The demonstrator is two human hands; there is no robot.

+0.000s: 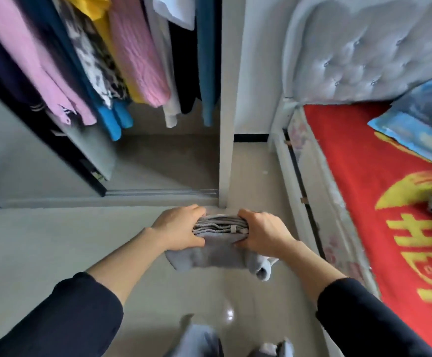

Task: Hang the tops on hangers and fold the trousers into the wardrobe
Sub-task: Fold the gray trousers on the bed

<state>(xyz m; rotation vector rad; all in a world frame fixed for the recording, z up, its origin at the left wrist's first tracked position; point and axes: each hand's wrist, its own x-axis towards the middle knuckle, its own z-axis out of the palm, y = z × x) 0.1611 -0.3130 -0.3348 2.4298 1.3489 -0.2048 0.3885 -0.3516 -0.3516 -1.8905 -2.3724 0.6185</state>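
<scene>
A folded pair of grey trousers (217, 249) hangs in the air in front of me, above the floor. My left hand (177, 229) grips its left end and my right hand (262, 231) grips its right end, fingers curled over the layered edge. The open wardrobe (224, 99) stands just ahead, with its floor (168, 161) bare. Several tops (137, 55) hang inside from above: pink, yellow, patterned, black, white and blue.
A dark sliding door (42, 119) covers the wardrobe's left part, with a track (158, 193) along the bottom. A bed with a red and yellow blanket (379, 202) and padded grey headboard (364, 47) is on the right. A blue pillow (420, 119) lies on it.
</scene>
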